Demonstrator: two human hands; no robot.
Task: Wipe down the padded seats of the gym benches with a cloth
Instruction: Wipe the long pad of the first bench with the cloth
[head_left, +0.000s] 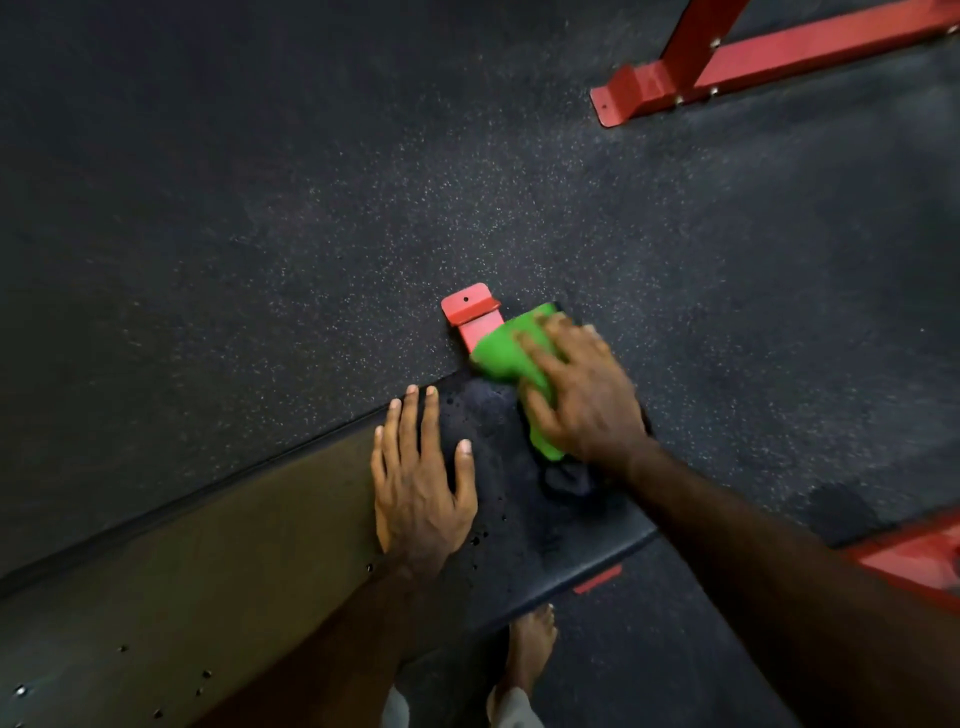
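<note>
A black padded bench seat (545, 525), speckled with droplets, runs from near left to its far-right end, where a green cloth (511, 358) lies on it beside a flat left hand (418, 491), over dark speckled flooring (311, 208).

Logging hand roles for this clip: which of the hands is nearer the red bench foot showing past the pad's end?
Right. The right hand presses the green cloth right beside the red bench foot. The left hand lies flat on the pad, farther back.
</note>
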